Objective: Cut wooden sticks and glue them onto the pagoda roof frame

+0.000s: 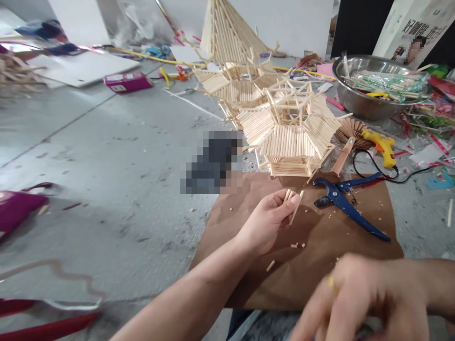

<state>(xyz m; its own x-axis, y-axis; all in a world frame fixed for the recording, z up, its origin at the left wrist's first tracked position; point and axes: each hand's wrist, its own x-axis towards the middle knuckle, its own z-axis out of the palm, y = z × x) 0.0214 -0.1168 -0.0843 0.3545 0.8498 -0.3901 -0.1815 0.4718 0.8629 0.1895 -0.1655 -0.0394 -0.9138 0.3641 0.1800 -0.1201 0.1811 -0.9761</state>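
My left hand point(273, 215) is closed on several short wooden sticks point(295, 208), pinched between thumb and fingers above a brown paper sheet point(241, 279). My right hand point(366, 296), blurred, is at the lower right edge of the sheet. Its fingers point down and apart, a yellow ring on one; the fingertips fall outside the view, and nothing shows in them. Blue-handled cutters point(343, 201) lie on the sheet to the right of my left hand. Stick offcuts point(271, 265) are scattered on the paper. Just behind it stands a many-sided stick model point(289, 142) with sloping roof panels.
Farther back rises a pointed stick roof point(227, 38). A yellow glue gun point(382, 146) with a black cord lies to the right, below a metal basin point(373, 109) of packaged sticks. Purple boxes point(128, 82) rest on the grey floor at left.
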